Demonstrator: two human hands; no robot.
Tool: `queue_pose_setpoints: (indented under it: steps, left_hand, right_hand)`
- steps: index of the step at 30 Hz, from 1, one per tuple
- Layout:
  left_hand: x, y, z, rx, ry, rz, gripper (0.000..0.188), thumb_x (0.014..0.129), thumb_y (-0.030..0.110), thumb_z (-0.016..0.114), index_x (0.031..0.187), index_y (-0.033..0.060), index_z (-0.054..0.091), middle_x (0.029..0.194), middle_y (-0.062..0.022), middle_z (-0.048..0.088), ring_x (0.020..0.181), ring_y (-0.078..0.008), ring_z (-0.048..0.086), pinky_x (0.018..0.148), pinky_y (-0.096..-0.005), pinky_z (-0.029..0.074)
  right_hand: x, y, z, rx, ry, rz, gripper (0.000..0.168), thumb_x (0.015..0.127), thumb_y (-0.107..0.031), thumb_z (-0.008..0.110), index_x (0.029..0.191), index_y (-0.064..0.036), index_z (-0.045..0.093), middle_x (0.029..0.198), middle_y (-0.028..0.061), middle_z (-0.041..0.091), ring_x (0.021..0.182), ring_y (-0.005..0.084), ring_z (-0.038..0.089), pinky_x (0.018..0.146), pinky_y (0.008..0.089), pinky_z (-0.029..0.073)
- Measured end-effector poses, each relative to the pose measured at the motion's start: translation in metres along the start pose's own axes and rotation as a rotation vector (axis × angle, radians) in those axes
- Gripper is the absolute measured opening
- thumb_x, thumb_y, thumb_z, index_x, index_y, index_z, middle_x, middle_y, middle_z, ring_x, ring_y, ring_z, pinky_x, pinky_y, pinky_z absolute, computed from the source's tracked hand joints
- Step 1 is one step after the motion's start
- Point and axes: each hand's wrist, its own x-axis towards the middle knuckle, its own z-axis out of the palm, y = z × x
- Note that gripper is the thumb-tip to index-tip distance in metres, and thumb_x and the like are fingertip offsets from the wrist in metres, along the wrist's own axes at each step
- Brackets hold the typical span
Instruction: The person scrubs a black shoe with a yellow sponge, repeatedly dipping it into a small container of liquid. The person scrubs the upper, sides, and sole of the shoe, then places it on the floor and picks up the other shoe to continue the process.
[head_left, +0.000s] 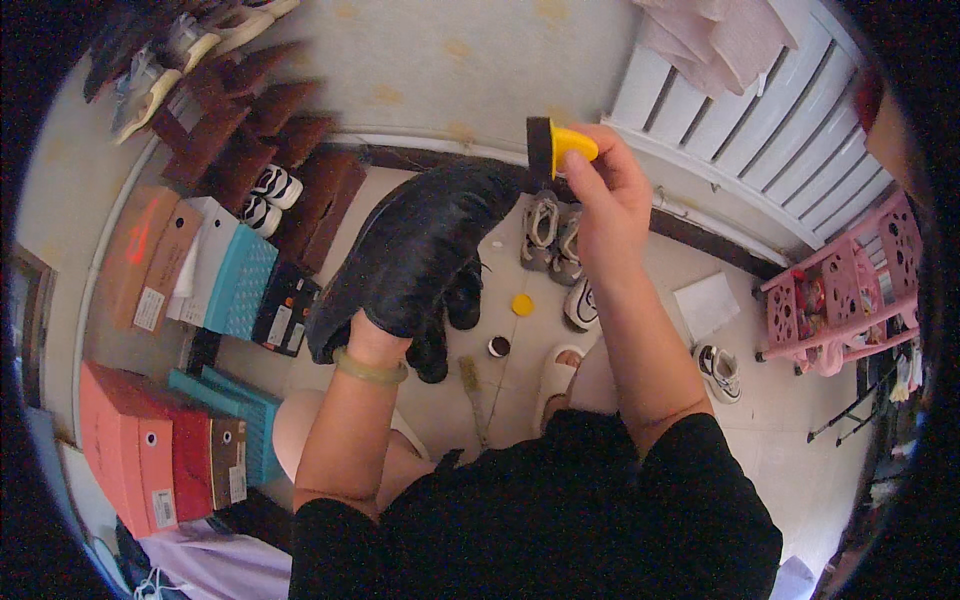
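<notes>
A black leather boot (420, 240) covers my left hand (379, 337), which reaches inside its opening; the fingers are hidden and only the wrist with a pale green bangle shows. Raised to the right of the boot, my right hand (611, 176) pinches the yellow handle of a shoe applicator (559, 148) with a dark pad. The pad faces the boot, with a gap between them. On the tiled floor below lie a yellow lid (523, 304), a small open pot of dark shoe polish (499, 346) and a brush (472, 386).
Sneakers (540, 229) stand past the lid, near the wall. Shoeboxes (217, 277) and a brown shoe rack (330, 202) are at the left. White paper (706, 304), a loose sneaker (718, 371) and a pink basket trolley (832, 285) are at the right.
</notes>
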Motion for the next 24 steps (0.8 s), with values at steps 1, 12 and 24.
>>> queue_pose_setpoints:
  steps: [1,12,24]
  left_hand:
    - [0.001,0.002,0.000,0.039,0.018,0.022,0.032,0.095,0.017,0.047,0.120,-0.0013,0.057,0.115,-0.0116,0.061,0.102,-0.0177,0.058,0.088,-0.0287,0.046]
    - [-0.003,0.008,0.001,0.046,0.078,0.042,0.034,0.095,0.019,0.049,0.123,-0.0005,0.054,0.114,-0.0124,0.060,0.103,-0.0192,0.058,0.089,-0.0307,0.046]
    - [-0.032,-0.004,-0.009,-0.352,0.107,-0.087,0.035,0.095,0.017,0.048,0.125,-0.0012,0.051,0.118,-0.0129,0.058,0.105,-0.0196,0.057,0.091,-0.0310,0.045]
  right_hand:
    - [-0.001,0.000,0.001,-0.122,-0.054,-0.108,0.015,0.085,-0.013,0.065,0.096,-0.003,0.061,0.090,0.0039,0.061,0.081,0.0135,0.058,0.075,0.0256,0.045]
    - [-0.007,-0.006,0.017,-0.763,-0.259,-0.658,0.019,0.072,-0.010,0.070,0.086,-0.003,0.060,0.079,0.0130,0.057,0.071,0.0304,0.056,0.061,0.0374,0.045]
    - [-0.024,-0.004,0.038,-0.687,-0.403,-0.605,0.018,0.075,-0.011,0.069,0.088,-0.003,0.059,0.082,0.0140,0.059,0.068,0.0306,0.057,0.060,0.0353,0.046]
